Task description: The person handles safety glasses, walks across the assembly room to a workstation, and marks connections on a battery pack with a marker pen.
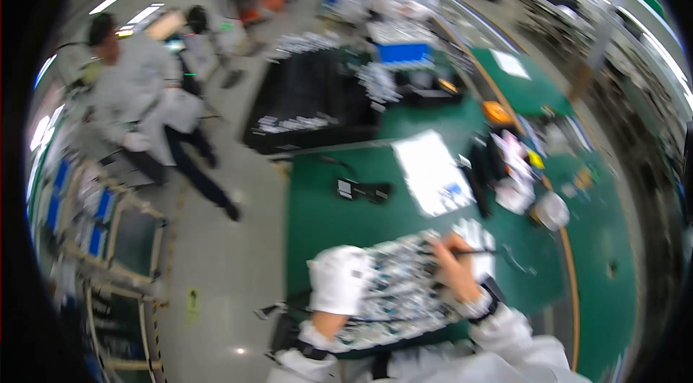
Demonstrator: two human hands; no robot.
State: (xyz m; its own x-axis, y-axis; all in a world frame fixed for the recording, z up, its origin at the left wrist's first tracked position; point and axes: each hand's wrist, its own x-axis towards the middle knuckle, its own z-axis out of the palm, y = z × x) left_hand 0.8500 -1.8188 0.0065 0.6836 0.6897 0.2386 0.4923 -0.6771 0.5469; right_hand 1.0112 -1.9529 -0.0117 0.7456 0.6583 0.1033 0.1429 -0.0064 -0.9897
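Observation:
A pale tray (404, 314) filled with rows of small silvery, white and teal parts lies in front of me at the table's near edge. My left hand (339, 280), in a white glove, rests at the tray's left side; blur hides how its fingers are set. Over the tray's right end, my bare right hand (456, 271) is closed around a thin dark pen-like tool (482, 251), whose end sticks out to the right. White sheet-like material (482, 265) lies beside the tray, partly behind that hand.
On the green table (310, 217) lie a black device (363, 191) with a cable, a white sheet (431, 170), a white cup (552, 210) and a cluttered dark pouch (480, 173). Black bins (310, 94) stand beyond. A person (141, 87) is at left; others work at the back.

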